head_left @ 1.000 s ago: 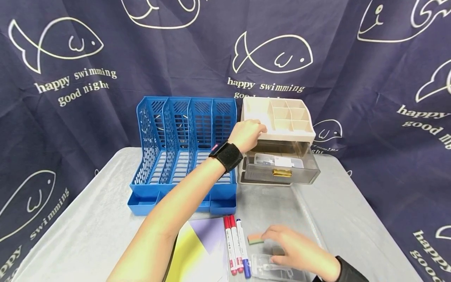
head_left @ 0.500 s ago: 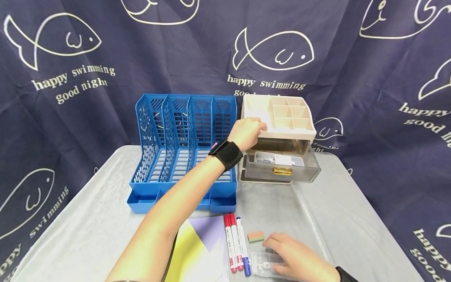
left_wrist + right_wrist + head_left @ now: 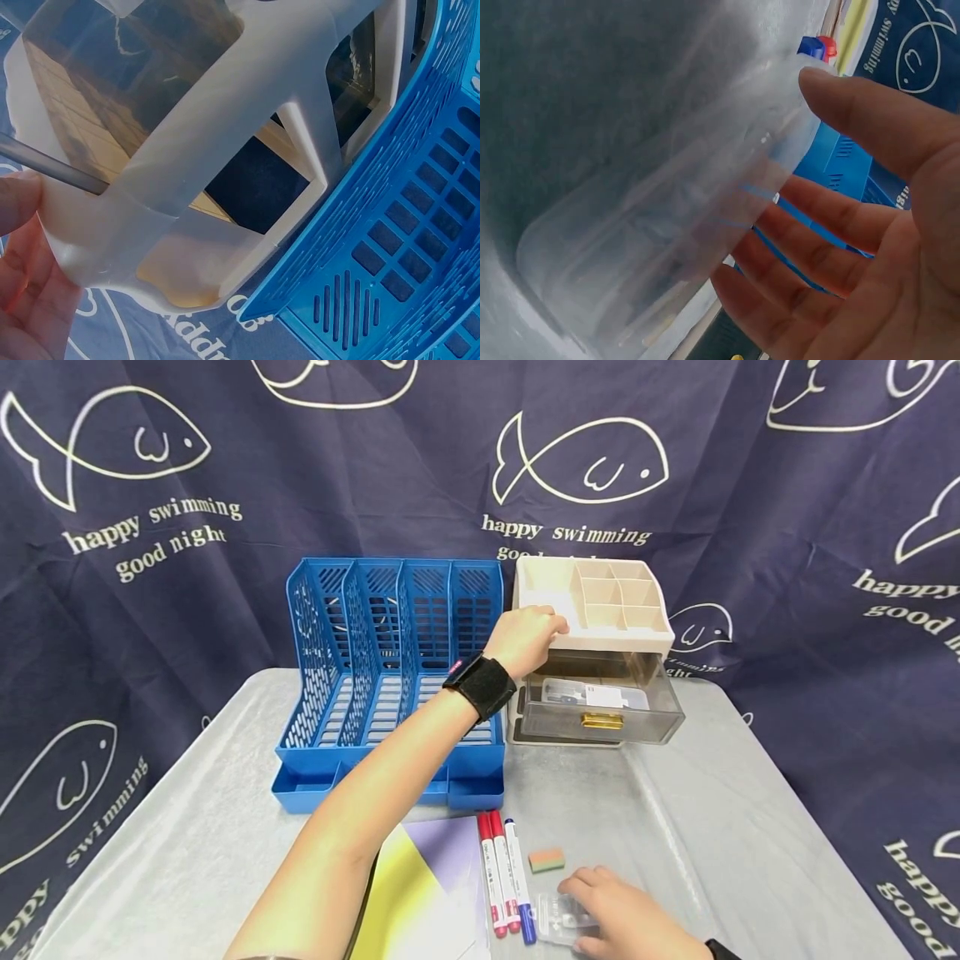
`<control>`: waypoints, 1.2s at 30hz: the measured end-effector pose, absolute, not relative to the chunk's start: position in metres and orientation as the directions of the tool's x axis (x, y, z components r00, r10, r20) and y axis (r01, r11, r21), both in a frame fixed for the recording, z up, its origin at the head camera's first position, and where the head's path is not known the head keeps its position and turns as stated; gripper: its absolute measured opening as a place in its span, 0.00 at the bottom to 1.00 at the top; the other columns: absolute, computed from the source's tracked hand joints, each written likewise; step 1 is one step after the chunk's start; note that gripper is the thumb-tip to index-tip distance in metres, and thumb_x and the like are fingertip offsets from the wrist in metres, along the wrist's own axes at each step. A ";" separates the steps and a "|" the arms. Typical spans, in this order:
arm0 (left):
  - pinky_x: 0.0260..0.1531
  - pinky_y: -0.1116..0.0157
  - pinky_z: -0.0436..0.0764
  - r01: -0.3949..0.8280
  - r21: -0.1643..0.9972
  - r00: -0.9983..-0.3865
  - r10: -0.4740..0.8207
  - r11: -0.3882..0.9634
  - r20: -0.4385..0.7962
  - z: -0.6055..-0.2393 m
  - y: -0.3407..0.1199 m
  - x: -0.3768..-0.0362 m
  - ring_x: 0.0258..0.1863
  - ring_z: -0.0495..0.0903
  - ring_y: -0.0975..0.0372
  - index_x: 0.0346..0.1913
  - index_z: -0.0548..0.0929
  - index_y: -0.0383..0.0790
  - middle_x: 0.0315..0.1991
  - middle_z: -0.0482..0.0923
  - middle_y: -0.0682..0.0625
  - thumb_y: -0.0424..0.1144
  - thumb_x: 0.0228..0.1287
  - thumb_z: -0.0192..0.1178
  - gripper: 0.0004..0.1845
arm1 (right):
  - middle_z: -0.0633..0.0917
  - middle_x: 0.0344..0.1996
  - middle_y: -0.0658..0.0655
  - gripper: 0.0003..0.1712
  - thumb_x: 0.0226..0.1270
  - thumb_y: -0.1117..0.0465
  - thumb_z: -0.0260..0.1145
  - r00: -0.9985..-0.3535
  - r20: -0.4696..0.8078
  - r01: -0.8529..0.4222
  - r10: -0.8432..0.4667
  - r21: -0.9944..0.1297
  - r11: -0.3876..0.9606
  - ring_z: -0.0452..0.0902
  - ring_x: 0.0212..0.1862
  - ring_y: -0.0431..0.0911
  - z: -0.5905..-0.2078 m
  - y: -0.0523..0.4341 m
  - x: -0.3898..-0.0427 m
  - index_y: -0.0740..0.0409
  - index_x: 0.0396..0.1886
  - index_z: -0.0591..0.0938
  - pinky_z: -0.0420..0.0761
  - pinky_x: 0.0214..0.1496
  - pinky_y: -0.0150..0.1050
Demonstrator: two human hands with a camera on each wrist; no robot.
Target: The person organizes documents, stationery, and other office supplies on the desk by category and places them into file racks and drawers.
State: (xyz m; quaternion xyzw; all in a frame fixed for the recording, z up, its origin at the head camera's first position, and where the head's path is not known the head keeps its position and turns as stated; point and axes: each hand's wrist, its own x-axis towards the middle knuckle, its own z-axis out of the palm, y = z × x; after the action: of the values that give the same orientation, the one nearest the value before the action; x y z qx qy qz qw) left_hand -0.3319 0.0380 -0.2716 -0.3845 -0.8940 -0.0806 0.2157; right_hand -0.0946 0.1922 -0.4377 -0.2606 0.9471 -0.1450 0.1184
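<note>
My left hand [image 3: 546, 628] grips the front left edge of the beige desk organizer [image 3: 609, 597]; in the left wrist view its pale frame [image 3: 217, 142] fills the picture, with a fingertip [image 3: 19, 206] on its corner. Its smoky drawer [image 3: 600, 710] stands pulled out, with a small clear box inside. At the table's near edge my right hand [image 3: 592, 906] holds a clear plastic case [image 3: 553, 917]. The right wrist view shows that case [image 3: 660, 225] between the thumb [image 3: 862, 120] and the fingers under it.
A blue file rack [image 3: 393, 677] stands left of the organizer. Near my right hand lie an orange-and-green eraser [image 3: 546, 859], three markers [image 3: 504, 885] and yellow and purple sheets [image 3: 427, 893]. A pale cloth covers the table [image 3: 712, 810]; a dark fish-print curtain hangs behind.
My right hand has drawn back from the eraser toward the near edge and closed on the clear case. The eraser now lies uncovered. My left hand has stayed on the organizer.
</note>
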 end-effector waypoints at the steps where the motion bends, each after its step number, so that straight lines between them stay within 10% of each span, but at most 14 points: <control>1: 0.41 0.64 0.80 0.722 -0.021 -0.611 0.652 0.691 0.448 -0.272 0.038 -0.332 0.44 0.82 0.60 0.48 0.85 0.48 0.44 0.83 0.53 0.31 0.62 0.58 0.14 | 0.78 0.41 0.45 0.26 0.49 0.51 0.73 -0.838 -0.146 -0.461 -0.526 -0.327 0.825 0.72 0.44 0.40 -0.438 0.192 -0.094 0.54 0.48 0.79 0.77 0.47 0.40; 36: 0.40 0.64 0.80 0.715 -0.015 -0.626 0.650 0.699 0.431 -0.271 0.038 -0.330 0.43 0.81 0.60 0.49 0.84 0.48 0.44 0.83 0.53 0.31 0.62 0.59 0.14 | 0.78 0.38 0.45 0.27 0.43 0.54 0.77 -0.843 -0.102 -0.482 -0.529 -0.297 0.825 0.71 0.41 0.39 -0.443 0.186 -0.094 0.54 0.46 0.80 0.77 0.44 0.38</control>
State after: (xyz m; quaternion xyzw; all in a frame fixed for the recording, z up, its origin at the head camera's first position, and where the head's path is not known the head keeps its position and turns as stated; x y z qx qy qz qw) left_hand -0.3305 0.0384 -0.2708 -0.3799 -0.8982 -0.0792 0.2065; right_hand -0.0940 0.1861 -0.4426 -0.2656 0.9509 -0.1309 0.0904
